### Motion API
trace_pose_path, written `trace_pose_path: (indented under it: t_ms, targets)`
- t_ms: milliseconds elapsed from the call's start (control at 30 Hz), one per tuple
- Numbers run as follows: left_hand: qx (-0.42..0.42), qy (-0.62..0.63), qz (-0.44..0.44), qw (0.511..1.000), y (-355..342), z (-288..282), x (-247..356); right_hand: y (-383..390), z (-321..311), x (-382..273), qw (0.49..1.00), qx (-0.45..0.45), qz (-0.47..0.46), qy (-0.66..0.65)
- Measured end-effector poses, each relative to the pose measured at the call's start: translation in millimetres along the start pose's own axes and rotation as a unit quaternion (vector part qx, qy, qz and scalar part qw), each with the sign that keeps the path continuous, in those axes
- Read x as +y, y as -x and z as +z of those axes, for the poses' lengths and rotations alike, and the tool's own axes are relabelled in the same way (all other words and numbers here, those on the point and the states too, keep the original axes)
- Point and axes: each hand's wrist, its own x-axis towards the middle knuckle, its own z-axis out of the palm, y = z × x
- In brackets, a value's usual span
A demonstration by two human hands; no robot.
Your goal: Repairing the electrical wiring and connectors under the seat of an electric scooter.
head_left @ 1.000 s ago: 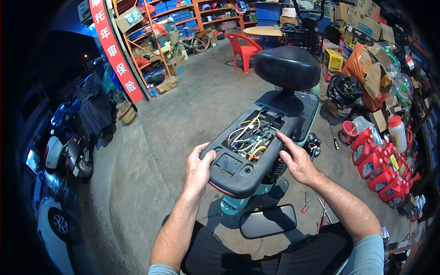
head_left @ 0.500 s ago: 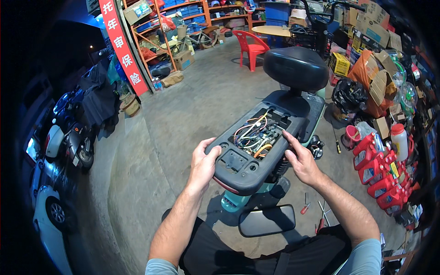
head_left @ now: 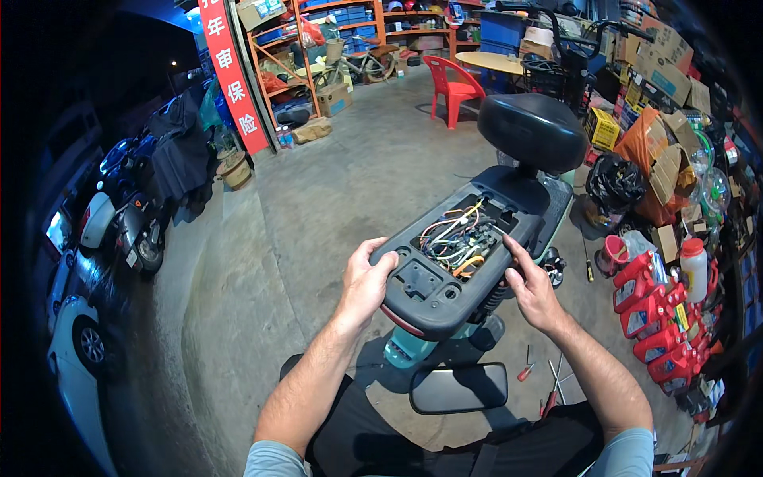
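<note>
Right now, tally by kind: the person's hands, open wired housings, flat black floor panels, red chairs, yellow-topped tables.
Left hand and right hand: 2
Open wired housing: 1
Flat black panel: 1
Red chair: 1
Yellow-topped table: 1
Total: 6

Grey concrete floor (head_left: 334,175), orange shelving (head_left: 380,28), red chair (head_left: 461,93)

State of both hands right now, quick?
Left hand: closed on the near-left edge of the black seat base.
Right hand: loosely open, touching its right edge.

White characters (head_left: 236,91) run down a red sign (head_left: 230,75) beyond and left of the left fingers (head_left: 370,246); right of the right fingers (head_left: 518,252), red jugs (head_left: 649,305) carry unreadable labels (head_left: 637,323).
</note>
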Motion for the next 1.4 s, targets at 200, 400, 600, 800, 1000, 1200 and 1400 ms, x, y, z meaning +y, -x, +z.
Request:
trace_pose_path:
  t_ms: [200,400,600,800,1000,1200,1400]
  targets:
    - [-0.012,0.007,-0.002,1.000,2,1,4,0,-2,-4,1.000,-0.014,0.023,-0.004]
    - [-0.014,0.019,-0.008,1.000,4,2,7,0,-3,-6,0.999,-0.016,0.027,0.001]
    - [-0.015,0.038,-0.007,0.999,4,2,6,1,-3,-4,1.000,-0.005,0.003,0.012]
    - [-0.018,0.050,-0.003,0.999,4,2,5,0,-3,-7,1.000,-0.009,0.019,-0.003]
    - [-0.017,0.045,-0.007,0.999,3,1,5,0,-3,-8,1.000,-0.011,0.015,0.012]
    - [-0.018,0.046,-0.010,0.999,4,2,6,0,-2,-5,1.000,-0.011,0.016,0.014]
    - [-0.016,0.040,-0.007,0.999,3,2,5,0,-3,-7,0.999,-0.018,0.030,0.008]
